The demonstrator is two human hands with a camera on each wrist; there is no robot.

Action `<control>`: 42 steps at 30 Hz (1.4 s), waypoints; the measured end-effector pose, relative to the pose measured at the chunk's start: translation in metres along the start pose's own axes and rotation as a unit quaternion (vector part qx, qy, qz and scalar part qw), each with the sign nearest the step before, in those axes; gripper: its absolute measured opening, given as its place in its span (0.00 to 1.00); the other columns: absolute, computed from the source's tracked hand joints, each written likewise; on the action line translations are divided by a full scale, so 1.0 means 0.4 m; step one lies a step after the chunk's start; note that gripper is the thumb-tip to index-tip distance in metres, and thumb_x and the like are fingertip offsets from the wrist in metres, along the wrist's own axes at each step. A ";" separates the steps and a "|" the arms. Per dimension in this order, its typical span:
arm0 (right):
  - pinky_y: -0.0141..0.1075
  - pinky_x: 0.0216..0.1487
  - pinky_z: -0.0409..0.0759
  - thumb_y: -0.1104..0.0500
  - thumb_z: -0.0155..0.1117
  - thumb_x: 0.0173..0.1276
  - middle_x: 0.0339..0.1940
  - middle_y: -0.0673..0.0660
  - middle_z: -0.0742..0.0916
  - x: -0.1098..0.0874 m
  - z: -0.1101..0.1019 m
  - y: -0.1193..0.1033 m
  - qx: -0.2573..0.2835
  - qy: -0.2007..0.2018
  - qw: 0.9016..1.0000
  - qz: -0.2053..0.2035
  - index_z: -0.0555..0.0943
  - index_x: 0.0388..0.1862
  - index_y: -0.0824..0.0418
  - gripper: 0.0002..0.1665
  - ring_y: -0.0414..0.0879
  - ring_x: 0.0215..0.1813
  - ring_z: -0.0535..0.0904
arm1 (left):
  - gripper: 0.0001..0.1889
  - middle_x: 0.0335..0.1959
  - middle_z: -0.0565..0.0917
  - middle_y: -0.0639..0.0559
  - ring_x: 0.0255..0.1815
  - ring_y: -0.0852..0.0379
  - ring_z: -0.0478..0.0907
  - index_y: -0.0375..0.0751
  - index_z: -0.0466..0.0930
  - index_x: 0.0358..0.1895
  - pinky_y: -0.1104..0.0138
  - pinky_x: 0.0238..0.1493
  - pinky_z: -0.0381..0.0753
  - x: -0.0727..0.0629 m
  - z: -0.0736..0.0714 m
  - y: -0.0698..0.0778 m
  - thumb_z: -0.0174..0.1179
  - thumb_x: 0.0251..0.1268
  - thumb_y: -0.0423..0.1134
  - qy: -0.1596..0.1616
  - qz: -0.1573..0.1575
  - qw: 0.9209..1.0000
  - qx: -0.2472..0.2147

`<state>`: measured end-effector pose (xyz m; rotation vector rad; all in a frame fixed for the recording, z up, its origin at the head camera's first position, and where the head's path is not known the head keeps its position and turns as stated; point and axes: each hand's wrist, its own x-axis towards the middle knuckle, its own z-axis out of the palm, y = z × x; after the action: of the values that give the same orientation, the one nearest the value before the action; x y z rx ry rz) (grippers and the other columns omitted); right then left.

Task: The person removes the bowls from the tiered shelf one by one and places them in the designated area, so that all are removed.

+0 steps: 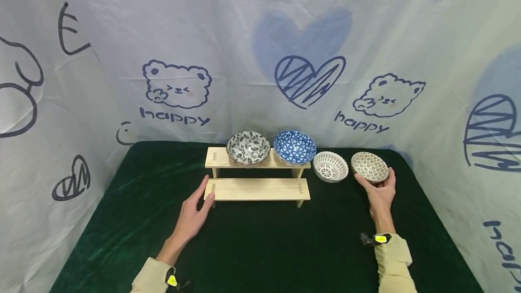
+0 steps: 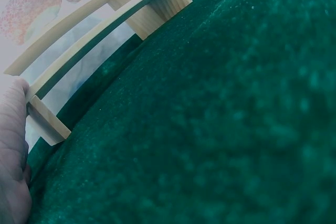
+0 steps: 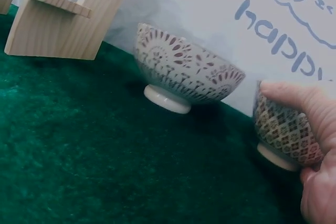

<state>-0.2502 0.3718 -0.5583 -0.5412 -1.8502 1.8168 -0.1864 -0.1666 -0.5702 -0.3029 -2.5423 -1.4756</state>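
My right hand point(image 1: 381, 193) grips a small bowl with a brown lattice pattern point(image 1: 369, 166) at the right, thumb at its near side and fingers round its right. In the right wrist view the bowl's white foot shows close over the cloth. My left hand point(image 1: 191, 214) rests at the left end of a two-step wooden stand point(image 1: 256, 190), its fingers fairly straight and its thumb near the front edge of the lower step. On the upper step sit a black-and-white leaf-patterned bowl point(image 1: 248, 147) and a blue-and-white triangle-patterned bowl point(image 1: 295, 147).
A white bowl with a dark petal pattern point(image 1: 330, 166) stands between the stand and the held bowl. Dark green velvet cloth point(image 1: 260, 248) covers the table. A pale printed curtain point(image 1: 236, 58) hangs behind and at both sides.
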 end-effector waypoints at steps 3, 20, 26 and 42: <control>0.39 0.83 0.55 0.63 0.84 0.57 0.88 0.55 0.57 0.003 -0.001 -0.012 -0.025 -0.005 1.000 0.009 0.45 0.88 0.53 0.72 0.46 0.85 0.55 | 0.33 0.83 0.60 0.45 0.83 0.44 0.59 0.42 0.56 0.84 0.41 0.79 0.59 0.004 -0.002 0.001 0.53 0.84 0.49 0.001 0.001 1.000 0.000; 0.49 0.86 0.47 0.49 0.84 0.58 0.88 0.57 0.51 -0.012 -0.008 -0.043 -0.144 -0.012 0.989 0.040 0.40 0.88 0.51 0.75 0.52 0.87 0.48 | 0.33 0.84 0.60 0.48 0.83 0.43 0.59 0.42 0.57 0.84 0.40 0.79 0.59 -0.003 -0.003 0.000 0.53 0.84 0.49 0.001 -0.003 1.000 -0.001; 0.55 0.85 0.41 0.46 0.82 0.59 0.89 0.57 0.48 -0.030 0.004 -0.079 -0.181 0.017 0.983 -0.012 0.39 0.88 0.47 0.74 0.55 0.87 0.40 | 0.33 0.84 0.59 0.49 0.83 0.44 0.58 0.43 0.56 0.84 0.40 0.79 0.59 0.002 -0.002 0.002 0.52 0.84 0.50 -0.003 -0.001 1.000 0.002; 0.42 0.85 0.49 0.54 0.78 0.66 0.86 0.50 0.63 -0.070 0.038 -0.172 -0.100 -0.036 0.990 -0.089 0.51 0.87 0.44 0.59 0.43 0.85 0.55 | 0.33 0.83 0.61 0.47 0.82 0.43 0.60 0.42 0.58 0.83 0.41 0.79 0.60 0.002 0.004 -0.001 0.53 0.84 0.49 0.004 0.000 1.000 -0.001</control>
<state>-0.2330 0.3404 -0.4913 -0.3703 -2.0714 1.5639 -0.1876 -0.1652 -0.5712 -0.2967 -2.5347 -1.4779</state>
